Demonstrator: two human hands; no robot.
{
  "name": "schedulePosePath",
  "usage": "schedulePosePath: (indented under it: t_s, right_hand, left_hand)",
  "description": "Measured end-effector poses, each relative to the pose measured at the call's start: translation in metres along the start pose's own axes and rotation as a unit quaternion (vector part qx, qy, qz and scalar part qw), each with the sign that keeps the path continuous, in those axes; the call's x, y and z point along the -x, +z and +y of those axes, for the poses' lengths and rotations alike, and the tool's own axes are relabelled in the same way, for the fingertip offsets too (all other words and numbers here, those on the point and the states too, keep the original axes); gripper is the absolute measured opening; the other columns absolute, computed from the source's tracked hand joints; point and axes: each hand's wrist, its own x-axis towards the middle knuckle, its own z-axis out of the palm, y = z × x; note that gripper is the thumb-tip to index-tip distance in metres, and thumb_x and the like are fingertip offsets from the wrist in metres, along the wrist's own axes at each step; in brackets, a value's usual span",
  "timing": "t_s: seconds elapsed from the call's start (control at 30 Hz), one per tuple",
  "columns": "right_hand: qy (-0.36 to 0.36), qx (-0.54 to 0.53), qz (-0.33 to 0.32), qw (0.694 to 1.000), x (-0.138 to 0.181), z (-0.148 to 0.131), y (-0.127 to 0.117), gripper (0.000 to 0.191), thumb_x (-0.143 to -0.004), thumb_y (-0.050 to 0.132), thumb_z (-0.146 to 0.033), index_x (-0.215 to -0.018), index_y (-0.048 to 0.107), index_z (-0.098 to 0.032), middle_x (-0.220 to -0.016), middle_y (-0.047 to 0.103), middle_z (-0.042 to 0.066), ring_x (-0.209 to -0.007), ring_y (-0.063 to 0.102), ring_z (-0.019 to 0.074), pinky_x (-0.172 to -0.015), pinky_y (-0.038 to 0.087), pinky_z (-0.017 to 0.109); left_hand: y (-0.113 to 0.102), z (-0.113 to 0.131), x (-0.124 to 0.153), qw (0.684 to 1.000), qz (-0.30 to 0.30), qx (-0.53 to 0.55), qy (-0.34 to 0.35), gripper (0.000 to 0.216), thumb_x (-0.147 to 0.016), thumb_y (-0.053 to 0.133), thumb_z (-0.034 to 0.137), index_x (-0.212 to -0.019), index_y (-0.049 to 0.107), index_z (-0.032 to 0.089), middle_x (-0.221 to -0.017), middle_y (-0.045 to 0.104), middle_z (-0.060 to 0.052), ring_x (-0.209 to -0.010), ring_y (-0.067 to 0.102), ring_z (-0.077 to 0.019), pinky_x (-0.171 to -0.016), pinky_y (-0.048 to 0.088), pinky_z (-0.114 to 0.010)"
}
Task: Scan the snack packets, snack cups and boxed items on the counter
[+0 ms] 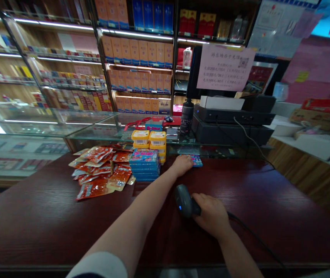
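My left hand (182, 165) reaches forward across the counter, its fingers closed at the left end of a flat blue box (197, 160) with a colourful print. In my right hand (213, 216) is a dark barcode scanner (184, 201), gripped by its handle, with a small blue light glowing on its head. Left of my left hand stands a stack of similar blue boxes (144, 166). Yellow-lidded tubs (157, 138) are piled just behind that stack. Orange snack packets (95, 170) lie in a loose heap further left.
A cable (251, 227) trails from the scanner over the dark wooden counter (37, 224). Beyond it runs a glass display case (95, 129). A monitor back with a pink paper sign (225, 67) and a black cash drawer (231, 133) stand at the back right.
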Motion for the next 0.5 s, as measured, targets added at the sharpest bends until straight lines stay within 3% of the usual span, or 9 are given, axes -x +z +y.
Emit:
schedulePosePath:
  t_s: [0.17,0.3,0.4,0.5]
  right_hand:
    - [-0.016,0.001,0.021,1.0,0.001,0.004,0.003,0.028,-0.073,0.055,-0.021,-0.101,0.06,-0.022,-0.089,0.068,0.003,-0.084,0.063,0.0217,-0.071,0.039,0.029]
    - [-0.011,0.011,0.021,1.0,0.001,0.003,0.005,0.027,-0.074,0.055,-0.021,-0.1,0.061,-0.022,-0.089,0.068,0.003,-0.082,0.063,0.022,-0.069,0.039,0.03]
    - [0.004,0.024,0.016,1.0,0.0,0.001,0.006,0.027,-0.073,0.056,-0.022,-0.099,0.062,-0.022,-0.088,0.069,0.004,-0.082,0.064,0.0226,-0.069,0.04,0.03]
    - [-0.005,0.026,0.024,0.999,0.002,0.0,0.006,0.027,-0.074,0.057,-0.023,-0.1,0.063,-0.02,-0.091,0.07,0.006,-0.084,0.065,0.0233,-0.07,0.042,0.03]
  left_hand:
    - [-0.013,0.004,0.001,1.0,-0.002,0.01,0.002,0.024,-0.089,0.044,0.012,-0.086,0.069,0.01,-0.091,0.064,-0.018,-0.087,0.061,-0.0255,-0.066,0.046,-0.034]
    - [-0.043,0.0,0.013,1.0,0.026,-0.01,0.001,0.026,-0.089,0.04,0.01,-0.095,0.065,0.011,-0.092,0.062,-0.017,-0.083,0.06,-0.0242,-0.064,0.045,-0.034]
    - [-0.073,-0.006,0.032,0.996,0.084,0.002,-0.016,0.024,-0.09,0.04,0.013,-0.096,0.064,0.014,-0.092,0.061,-0.015,-0.084,0.059,-0.0236,-0.068,0.045,-0.036]
    - [-0.1,-0.013,0.061,0.977,0.188,0.05,-0.092,0.018,-0.089,0.047,0.021,-0.096,0.064,0.018,-0.091,0.062,-0.012,-0.093,0.056,-0.0245,-0.078,0.045,-0.038]
